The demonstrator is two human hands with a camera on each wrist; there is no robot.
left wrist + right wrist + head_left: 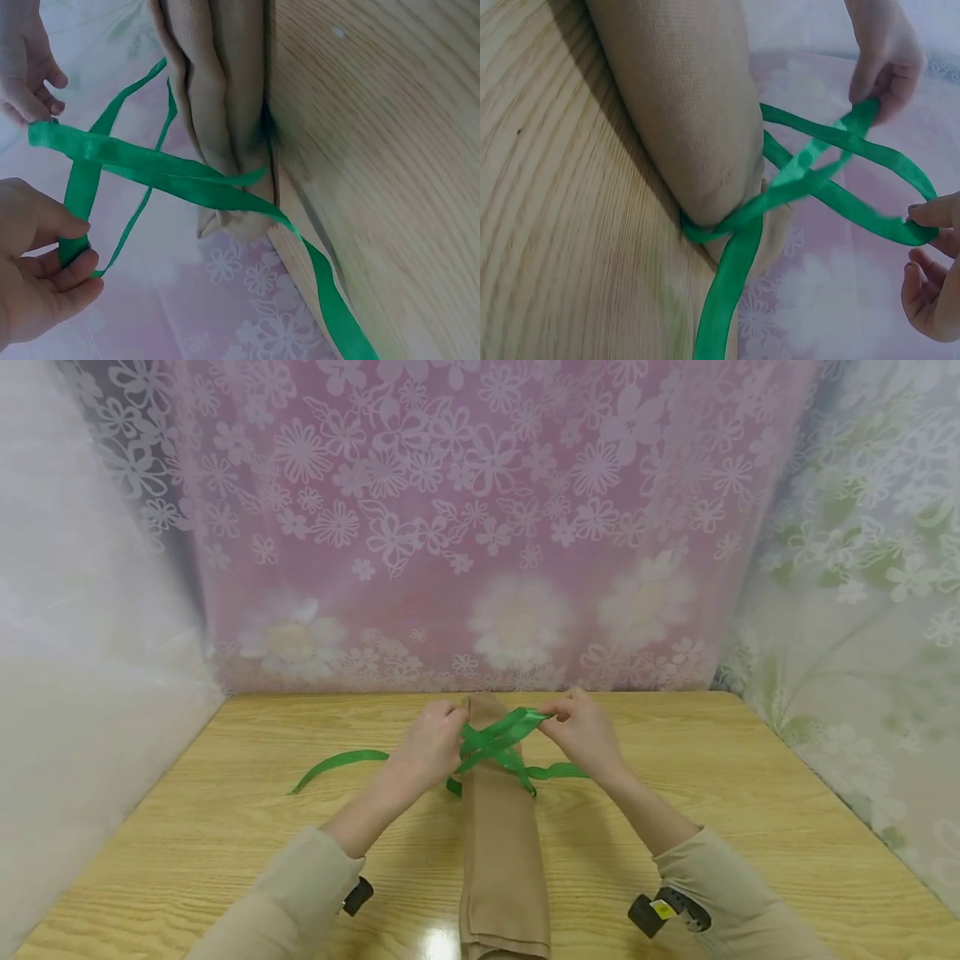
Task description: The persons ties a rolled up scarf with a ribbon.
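A long bundle of folded brown cloth [504, 860] lies lengthwise on the table, with a green ribbon [491, 743] passing round its far part. Above the cloth the ribbon forms two loops that cross each other. My left hand [433, 742] pinches one loop between thumb and fingers, seen closely in the left wrist view as the hand [45, 270] at lower left. On the other side, my right hand [587, 735] pinches the second loop at its tip. In the right wrist view that loop runs to the right hand [941, 262]. Loose ribbon tails trail out to both sides.
The wooden table [187, 860] spreads out on both sides of the bundle. Behind it hangs a pink flowered curtain [480, 527], with pale sheets at left and right. Dark wrist devices show at the left sleeve [292, 885] and the right sleeve [735, 893].
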